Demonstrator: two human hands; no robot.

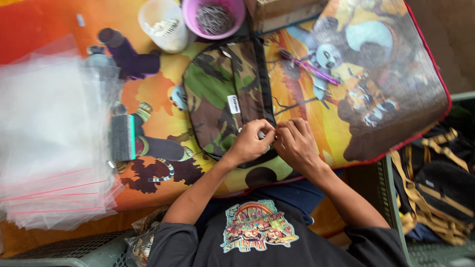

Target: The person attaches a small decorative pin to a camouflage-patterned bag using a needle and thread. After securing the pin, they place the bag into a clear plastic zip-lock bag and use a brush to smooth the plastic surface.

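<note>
Both hands meet at the near edge of a camouflage bag (222, 99). The left hand (250, 143) and right hand (296, 146) have fingers curled, pinching something small that I cannot make out.

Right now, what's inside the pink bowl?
The pink bowl holds a heap of small grey metal pieces, too small to identify. The heap hides the bottom of the bowl.
</note>
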